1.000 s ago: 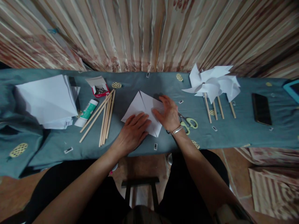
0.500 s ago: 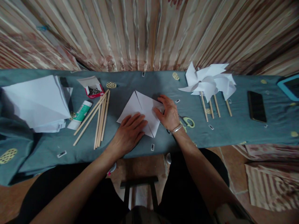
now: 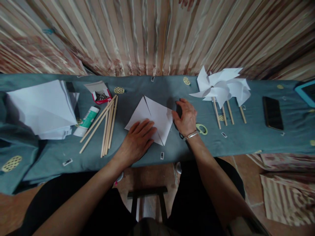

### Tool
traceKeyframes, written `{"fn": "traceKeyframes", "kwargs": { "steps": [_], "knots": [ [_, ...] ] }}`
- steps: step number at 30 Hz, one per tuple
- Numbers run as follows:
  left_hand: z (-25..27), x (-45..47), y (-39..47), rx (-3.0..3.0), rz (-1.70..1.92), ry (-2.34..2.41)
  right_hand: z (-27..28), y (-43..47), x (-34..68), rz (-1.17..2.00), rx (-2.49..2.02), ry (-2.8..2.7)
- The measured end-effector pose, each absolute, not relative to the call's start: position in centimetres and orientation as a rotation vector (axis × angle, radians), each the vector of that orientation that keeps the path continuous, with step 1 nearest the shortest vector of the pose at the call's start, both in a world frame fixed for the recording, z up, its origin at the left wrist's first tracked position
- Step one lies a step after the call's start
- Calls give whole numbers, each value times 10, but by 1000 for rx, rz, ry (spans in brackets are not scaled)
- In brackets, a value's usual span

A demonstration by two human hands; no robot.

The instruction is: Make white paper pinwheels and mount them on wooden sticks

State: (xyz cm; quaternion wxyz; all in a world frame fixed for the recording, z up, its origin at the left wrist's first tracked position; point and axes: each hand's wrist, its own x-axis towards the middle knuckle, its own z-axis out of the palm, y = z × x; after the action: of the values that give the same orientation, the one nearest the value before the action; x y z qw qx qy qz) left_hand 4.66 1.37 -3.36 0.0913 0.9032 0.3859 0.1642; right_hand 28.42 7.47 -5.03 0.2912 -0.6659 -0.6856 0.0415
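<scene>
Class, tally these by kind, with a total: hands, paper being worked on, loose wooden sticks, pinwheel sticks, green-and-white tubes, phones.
Hands: 2, left hand and right hand
Worked paper: 1
Loose wooden sticks: 5
Pinwheel sticks: 4
Green-and-white tube: 1
Phone: 1
Total: 14

Slit white paper point(image 3: 161, 114), two hands point(image 3: 138, 137) (left atop)

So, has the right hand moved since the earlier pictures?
Yes. Judged against the green scissors handle, the right hand has moved to the right, closer to it and away from the middle of the white paper.
</scene>
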Motion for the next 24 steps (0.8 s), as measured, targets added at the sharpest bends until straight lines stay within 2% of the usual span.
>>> {"fn": "traceKeyframes", "kwargs": {
  "steps": [6, 9, 12, 14, 17, 24],
  "knots": [
    [-32, 51, 7, 2631, 421, 1170, -46, 71, 287, 129, -1663, -1782],
    [-24, 41, 8, 2657, 533, 1190, -39, 67, 285, 135, -1530, -1776],
    [-8, 6, 15, 2601, 735, 1418, -34, 63, 282, 146, -1471, -1760],
    [3, -26, 20, 2466, 824, 1741, -33, 60, 278, 156, -1454, -1768],
    [10, -68, 22, 2290, 656, 2111, -34, 55, 272, 165, -1442, -1802],
    [-4, -92, 16, 2328, 396, 2201, -35, 51, 255, 162, -1397, -1828]
  ]
}}
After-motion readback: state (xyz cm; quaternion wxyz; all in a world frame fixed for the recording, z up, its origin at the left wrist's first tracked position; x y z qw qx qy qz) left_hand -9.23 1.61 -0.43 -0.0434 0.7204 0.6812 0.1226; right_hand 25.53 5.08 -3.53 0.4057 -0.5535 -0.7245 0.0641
